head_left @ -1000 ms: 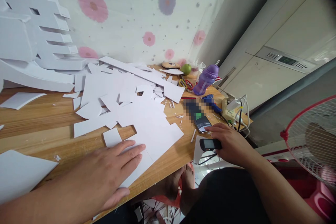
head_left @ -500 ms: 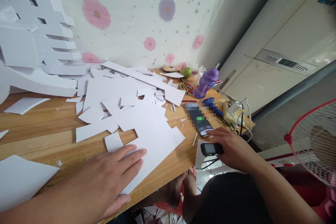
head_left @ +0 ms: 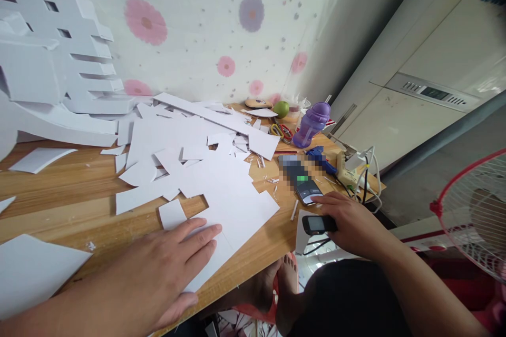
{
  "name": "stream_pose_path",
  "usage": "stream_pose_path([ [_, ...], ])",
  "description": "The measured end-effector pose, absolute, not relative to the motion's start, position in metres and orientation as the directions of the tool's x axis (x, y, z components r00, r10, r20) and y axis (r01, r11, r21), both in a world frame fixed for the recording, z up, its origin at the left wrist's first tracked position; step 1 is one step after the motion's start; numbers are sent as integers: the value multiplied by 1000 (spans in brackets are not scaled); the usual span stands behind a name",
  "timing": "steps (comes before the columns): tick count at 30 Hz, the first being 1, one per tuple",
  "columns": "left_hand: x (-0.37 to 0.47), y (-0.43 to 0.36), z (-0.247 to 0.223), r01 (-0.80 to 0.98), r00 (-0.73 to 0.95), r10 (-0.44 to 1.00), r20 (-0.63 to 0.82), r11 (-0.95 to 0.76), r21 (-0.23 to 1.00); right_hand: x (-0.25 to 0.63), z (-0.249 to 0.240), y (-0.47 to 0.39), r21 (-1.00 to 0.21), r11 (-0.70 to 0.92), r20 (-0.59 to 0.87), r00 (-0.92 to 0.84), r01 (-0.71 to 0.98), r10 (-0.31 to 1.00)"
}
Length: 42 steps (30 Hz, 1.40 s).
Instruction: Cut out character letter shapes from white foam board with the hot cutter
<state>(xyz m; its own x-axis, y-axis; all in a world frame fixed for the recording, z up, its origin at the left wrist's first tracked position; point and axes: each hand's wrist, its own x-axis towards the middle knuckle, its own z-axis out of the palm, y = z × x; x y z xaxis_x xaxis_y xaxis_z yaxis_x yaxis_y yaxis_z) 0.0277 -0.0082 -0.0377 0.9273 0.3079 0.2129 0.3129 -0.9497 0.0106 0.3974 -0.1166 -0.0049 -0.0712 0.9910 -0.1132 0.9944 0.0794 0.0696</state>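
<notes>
My left hand lies flat on a large white sheet of card, its fingers stretched out and slightly apart. Notches and a cut-out break the sheet's edges. At the table's right edge, my right hand is closed around a small black device with a grey screen. A thin black cord loops below that device. One fingertip of this hand reaches the lower end of a smartphone lying face up, its upper part blurred out. The finger's contact with the phone is hard to judge.
White card offcuts cover the wooden table. A card structure stands at the back left. Beyond the phone are a blue glue gun, a power strip, a purple bottle, scissors and a green fruit. A fan stands right.
Both hands keep their places and the phone stays where it lay. Only a very slight shift of the whole view shows.
</notes>
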Motion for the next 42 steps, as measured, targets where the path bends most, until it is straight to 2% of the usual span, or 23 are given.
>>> stream_pose_path([
  [20, 31, -9, -26, 294, 941, 290, 173, -956, 2, 397, -5, -117, 80, 79, -122, -69, 994, 990],
  [42, 33, -10, -25, 283, 936, 271, 226, -959, -23, 397, -4, -116, 66, 74, -125, -66, 995, 990],
])
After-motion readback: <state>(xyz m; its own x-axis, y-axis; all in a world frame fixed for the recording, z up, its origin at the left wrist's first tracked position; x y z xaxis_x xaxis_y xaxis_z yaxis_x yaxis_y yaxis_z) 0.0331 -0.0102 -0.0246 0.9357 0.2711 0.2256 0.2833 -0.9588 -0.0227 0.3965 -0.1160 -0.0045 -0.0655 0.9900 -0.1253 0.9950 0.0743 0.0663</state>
